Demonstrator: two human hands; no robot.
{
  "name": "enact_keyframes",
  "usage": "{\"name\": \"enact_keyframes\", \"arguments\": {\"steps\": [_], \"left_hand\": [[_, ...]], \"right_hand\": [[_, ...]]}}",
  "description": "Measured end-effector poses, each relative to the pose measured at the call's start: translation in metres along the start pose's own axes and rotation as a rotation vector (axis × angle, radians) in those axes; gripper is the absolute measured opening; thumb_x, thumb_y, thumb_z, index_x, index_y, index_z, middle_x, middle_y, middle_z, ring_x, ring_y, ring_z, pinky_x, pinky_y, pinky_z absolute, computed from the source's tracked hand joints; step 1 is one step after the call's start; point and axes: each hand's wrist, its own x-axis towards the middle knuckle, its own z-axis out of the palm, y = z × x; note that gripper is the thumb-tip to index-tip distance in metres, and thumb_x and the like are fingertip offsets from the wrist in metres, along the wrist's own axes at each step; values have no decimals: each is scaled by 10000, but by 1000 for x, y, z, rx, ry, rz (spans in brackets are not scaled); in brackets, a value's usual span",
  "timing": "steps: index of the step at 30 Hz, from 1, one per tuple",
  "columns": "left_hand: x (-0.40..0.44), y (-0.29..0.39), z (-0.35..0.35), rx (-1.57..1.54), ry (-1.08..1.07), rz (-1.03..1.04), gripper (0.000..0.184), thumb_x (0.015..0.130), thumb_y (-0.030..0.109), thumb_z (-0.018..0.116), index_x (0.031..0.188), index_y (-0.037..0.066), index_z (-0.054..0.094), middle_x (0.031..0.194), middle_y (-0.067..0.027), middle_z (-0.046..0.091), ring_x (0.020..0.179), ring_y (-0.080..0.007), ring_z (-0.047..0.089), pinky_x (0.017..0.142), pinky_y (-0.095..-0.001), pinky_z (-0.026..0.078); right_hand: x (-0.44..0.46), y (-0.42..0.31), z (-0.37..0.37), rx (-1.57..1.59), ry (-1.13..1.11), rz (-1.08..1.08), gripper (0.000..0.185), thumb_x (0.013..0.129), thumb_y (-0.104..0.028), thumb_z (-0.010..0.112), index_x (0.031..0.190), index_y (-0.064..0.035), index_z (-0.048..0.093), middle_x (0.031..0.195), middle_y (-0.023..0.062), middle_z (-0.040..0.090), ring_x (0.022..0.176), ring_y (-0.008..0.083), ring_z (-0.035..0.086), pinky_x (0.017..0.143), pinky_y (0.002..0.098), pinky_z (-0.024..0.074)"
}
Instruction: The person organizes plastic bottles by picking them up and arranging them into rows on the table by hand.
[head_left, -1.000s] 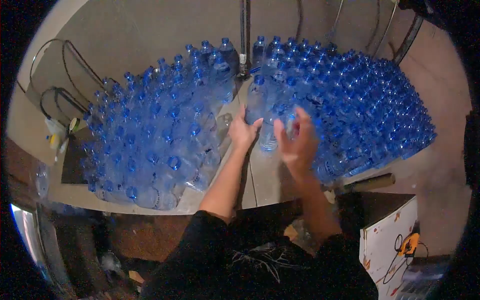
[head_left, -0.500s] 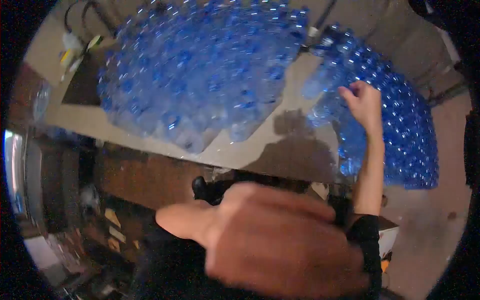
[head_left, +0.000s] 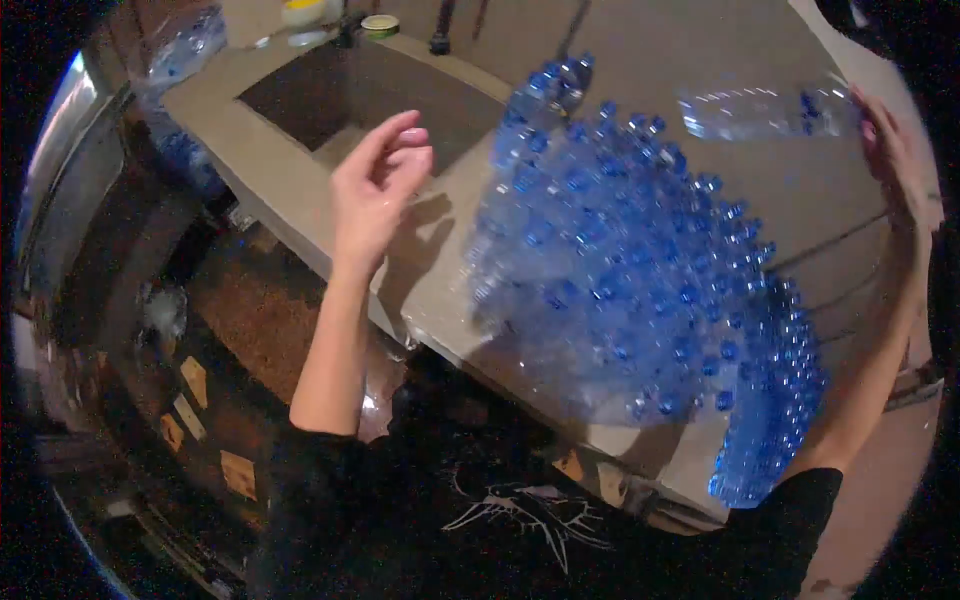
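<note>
In the head view, my left hand (head_left: 385, 190) hovers over the counter beside the sink, fingers loosely curled, with nothing visible in it. At the far right, my right hand (head_left: 885, 145) is closed on one end of a clear plastic bottle (head_left: 745, 113), which lies sideways in the air beyond the heap. Between my arms spreads a dense heap of clear bluish plastic bottles (head_left: 600, 270) with blue caps. Part of the heap is smeared by motion. Closely packed bottles run down its right side to the counter's near edge.
A dark rectangular sink basin (head_left: 340, 95) is set into the pale counter (head_left: 225, 135). A round tub (head_left: 380, 25) and a yellow-topped container (head_left: 303, 12) stand behind it. More clear plastic (head_left: 190, 50) sits at upper left. Scraps of board (head_left: 238, 475) lie on the floor.
The view has swung, and the sink shows more fully. My left hand went from the near foreground to above the counter. My right hand moved outward right and now holds a bottle.
</note>
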Motion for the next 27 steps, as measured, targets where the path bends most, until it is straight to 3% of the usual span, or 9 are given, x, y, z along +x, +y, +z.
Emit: {"name": "enact_keyframes", "arguments": {"steps": [3, 5, 7, 9, 12, 14, 20, 22, 27], "left_hand": [[51, -64, -22, 34, -104, -28, 591, 792, 91, 765, 1329, 37, 524, 1227, -98, 599, 1073, -150, 595, 892, -297, 506], [79, -94, -21, 163, -178, -61, 704, 727, 148, 816, 1352, 57, 503, 1260, -99, 597, 1135, -196, 583, 930, -347, 498], [93, -123, -13, 287, -257, -78, 844, 618, 223, 879, 1355, 67, 498, 1293, -110, 585, 1171, -236, 574, 961, -376, 480], [97, -156, 1, 516, -311, -20, 830, 614, 270, 866, 1337, 70, 511, 1267, -151, 589, 1165, -291, 574, 965, -388, 472], [87, -188, 9, 584, -284, 64, 778, 625, 324, 848, 1293, 66, 544, 1208, -162, 611, 1119, -334, 585, 939, -409, 474], [88, -186, 20, 586, -287, 64, 745, 630, 346, 841, 1265, 69, 567, 1172, -160, 627, 1087, -348, 596, 921, -420, 476], [91, -200, 35, 628, -330, -72, 703, 630, 375, 839, 1232, 99, 604, 1130, -146, 651, 1049, -344, 616, 900, -428, 479], [90, -196, 33, 665, -326, -79, 718, 625, 389, 843, 1233, 92, 602, 1136, -143, 652, 1056, -334, 618, 903, -421, 481], [86, -201, 39, 741, -274, -62, 765, 610, 430, 850, 1236, 72, 593, 1161, -138, 650, 1075, -316, 619, 901, -405, 490]], "right_hand": [[42, -63, 117, 64, -150, -154, 336, 937, -401, 578, 1100, -121, 670, 675, -72, 448, 541, 4, 345, 464, 189, 245], [69, -81, 192, -18, -221, -25, 393, 887, -435, 639, 1035, -83, 729, 664, -19, 588, 580, 70, 534, 504, 239, 407], [68, -95, 270, 23, -302, -94, 360, 861, -422, 685, 877, -62, 684, 606, -49, 477, 508, 42, 434, 426, 223, 313], [75, -86, 334, -166, -319, -212, 492, 795, -537, 676, 854, -53, 744, 708, 143, 690, 671, 264, 683, 657, 399, 539], [63, -72, 394, -108, -328, -267, 450, 735, -433, 725, 763, 16, 708, 720, 236, 658, 700, 376, 673, 677, 442, 542], [55, -67, 403, -153, -322, -216, 387, 764, -352, 758, 796, 29, 697, 654, 190, 641, 595, 242, 640, 595, 371, 500], [78, -42, 366, -187, -345, -243, 482, 817, -487, 682, 841, -7, 720, 815, 214, 687, 789, 397, 674, 738, 473, 536], [106, 5, 351, -344, -168, -194, 475, 799, -473, 703, 869, -4, 720, 892, 208, 695, 863, 405, 669, 774, 480, 541], [104, 55, 352, -641, -471, -138, 374, 779, -301, 708, 1026, -20, 706, 972, 226, 685, 928, 390, 661, 860, 435, 527]]}}
